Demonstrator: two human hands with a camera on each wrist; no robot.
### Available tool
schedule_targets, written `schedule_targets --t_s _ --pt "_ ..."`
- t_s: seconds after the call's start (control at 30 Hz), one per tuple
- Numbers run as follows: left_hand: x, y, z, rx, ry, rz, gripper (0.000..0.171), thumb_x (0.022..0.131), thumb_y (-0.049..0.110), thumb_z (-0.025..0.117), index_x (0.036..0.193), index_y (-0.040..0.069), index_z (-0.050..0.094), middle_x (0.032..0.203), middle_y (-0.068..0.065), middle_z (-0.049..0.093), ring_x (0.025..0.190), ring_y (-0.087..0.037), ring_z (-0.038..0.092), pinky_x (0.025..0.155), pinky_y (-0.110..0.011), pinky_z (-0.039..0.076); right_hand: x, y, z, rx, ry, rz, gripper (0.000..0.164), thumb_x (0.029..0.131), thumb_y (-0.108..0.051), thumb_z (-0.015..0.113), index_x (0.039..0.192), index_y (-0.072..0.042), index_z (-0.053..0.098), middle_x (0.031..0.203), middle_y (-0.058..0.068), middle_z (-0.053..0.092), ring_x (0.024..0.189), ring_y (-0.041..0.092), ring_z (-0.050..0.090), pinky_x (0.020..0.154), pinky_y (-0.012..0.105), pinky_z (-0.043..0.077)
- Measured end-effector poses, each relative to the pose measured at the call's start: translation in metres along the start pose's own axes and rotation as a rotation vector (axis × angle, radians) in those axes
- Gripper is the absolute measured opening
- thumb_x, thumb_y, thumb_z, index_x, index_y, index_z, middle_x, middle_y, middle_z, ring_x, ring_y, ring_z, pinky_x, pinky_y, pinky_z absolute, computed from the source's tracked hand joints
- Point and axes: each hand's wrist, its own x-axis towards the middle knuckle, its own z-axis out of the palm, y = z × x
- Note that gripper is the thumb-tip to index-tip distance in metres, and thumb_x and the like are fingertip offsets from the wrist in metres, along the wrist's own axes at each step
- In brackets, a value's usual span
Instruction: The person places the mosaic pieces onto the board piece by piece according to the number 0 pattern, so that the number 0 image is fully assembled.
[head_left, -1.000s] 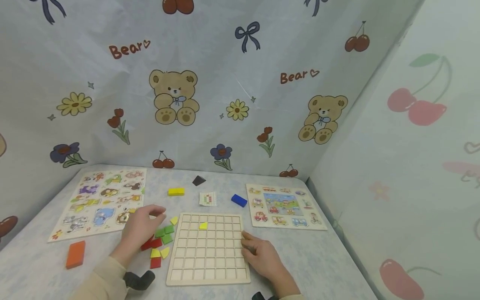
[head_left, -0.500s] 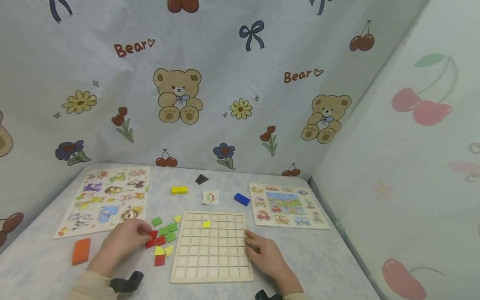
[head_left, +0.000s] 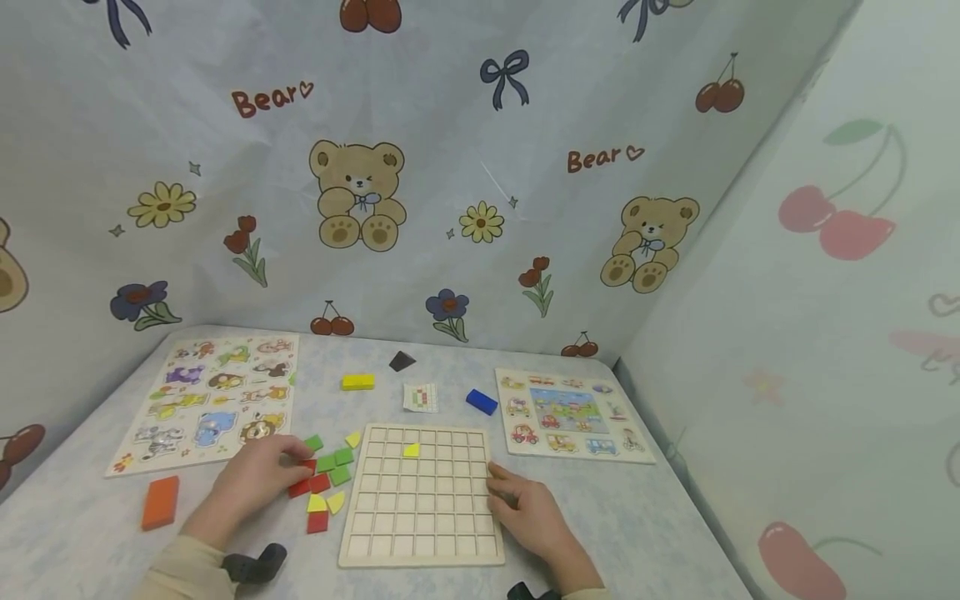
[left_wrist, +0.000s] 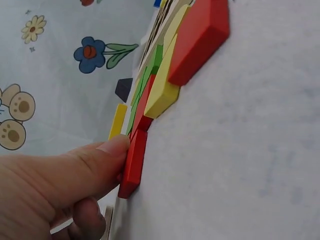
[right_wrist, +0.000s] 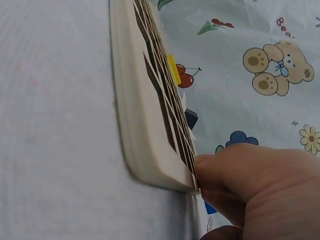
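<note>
My left hand (head_left: 253, 477) is at the loose tiles left of the wooden grid board (head_left: 424, 538). Thumb and fingers pinch a red tile (left_wrist: 134, 165) at the pile's near side; the fingertips are partly hidden behind the thumb. Around it lie red, green and yellow tiles, among them a green tile (head_left: 341, 474) and a yellow quarter-round tile (head_left: 336, 502). One yellow tile (head_left: 411, 450) sits in a cell of the board's second row from the back. My right hand (head_left: 528, 512) touches the board's right edge, its fingers relaxed and the thumb on the rim.
An animal picture puzzle (head_left: 217, 400) lies back left, a vehicle puzzle (head_left: 573, 415) back right. Behind the board are a yellow block (head_left: 357, 382), a dark block (head_left: 402, 361), a small printed card (head_left: 420, 398) and a blue block (head_left: 482, 402). An orange block (head_left: 161, 503) lies far left.
My left hand has come down and left from above the green tiles to the red ones, uncovering a green tile. My right hand stays at the board's edge. The head view has shifted slightly.
</note>
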Motion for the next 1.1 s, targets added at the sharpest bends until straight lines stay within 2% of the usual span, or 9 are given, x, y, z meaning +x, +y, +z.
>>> schedule_targets --t_s 0.13,0.37,0.5,0.67,0.77,0.93,1.1 --pt "0.002 -0.001 0.001 -0.010 0.006 0.005 0.025 0.084 0.026 0.085 0.107 0.018 0.077 0.107 0.000 0.074 0.111 -0.031 0.065 0.093 -0.057 0.050 0.000 0.000 0.001 0.000 0.000 -0.002 0.034 0.096 -0.021 0.070 0.126 -0.004 0.073 0.146 0.006 0.060 0.135 0.032 0.057 0.109 0.054 0.045" --pt "0.004 -0.003 0.005 -0.078 0.034 -0.027 0.024 0.087 0.021 0.082 0.109 0.015 0.074 0.103 0.000 0.073 0.101 -0.024 0.066 0.087 -0.051 0.052 -0.001 0.000 0.001 0.007 0.000 0.004 0.034 0.096 -0.021 0.070 0.126 -0.005 0.073 0.146 0.006 0.060 0.135 0.032 0.057 0.110 0.055 0.044" --pt "0.002 -0.001 0.002 -0.111 0.055 -0.056 0.017 0.091 0.020 0.077 0.108 0.016 0.076 0.105 -0.002 0.073 0.101 -0.023 0.065 0.083 -0.047 0.053 -0.001 0.000 0.002 0.009 -0.003 0.007 0.034 0.096 -0.021 0.070 0.126 -0.005 0.073 0.146 0.006 0.060 0.135 0.033 0.057 0.110 0.055 0.044" --pt "0.004 0.007 -0.002 -0.151 0.082 -0.063 0.019 0.094 0.023 0.075 0.111 0.015 0.077 0.111 -0.004 0.072 0.104 -0.025 0.062 0.081 -0.042 0.053 0.000 0.001 0.000 0.000 0.001 0.012 0.033 0.096 -0.021 0.070 0.125 -0.006 0.073 0.146 0.006 0.061 0.135 0.033 0.057 0.109 0.055 0.044" --pt "0.010 0.013 -0.001 -0.164 0.094 -0.041 0.019 0.094 0.023 0.076 0.111 0.016 0.078 0.111 -0.003 0.073 0.102 -0.023 0.063 0.079 -0.038 0.053 0.000 0.002 0.000 -0.010 0.008 0.012 0.033 0.096 -0.021 0.069 0.125 -0.006 0.073 0.146 0.005 0.061 0.135 0.032 0.057 0.109 0.055 0.045" --pt "0.022 0.029 0.007 -0.191 0.050 -0.020 0.018 0.093 0.024 0.077 0.110 0.016 0.078 0.109 -0.003 0.073 0.094 -0.020 0.063 0.073 -0.032 0.053 0.000 0.002 0.000 -0.025 -0.001 0.005 0.032 0.097 -0.020 0.069 0.126 -0.007 0.073 0.147 0.005 0.060 0.135 0.032 0.057 0.110 0.053 0.045" --pt "0.034 0.060 0.017 -0.202 0.001 0.034 0.013 0.092 0.021 0.077 0.105 0.017 0.078 0.105 -0.001 0.073 0.094 -0.019 0.063 0.081 -0.038 0.055 -0.001 0.000 0.000 -0.030 -0.014 0.001 0.034 0.096 -0.021 0.070 0.126 -0.006 0.072 0.147 0.005 0.060 0.135 0.032 0.057 0.109 0.054 0.045"
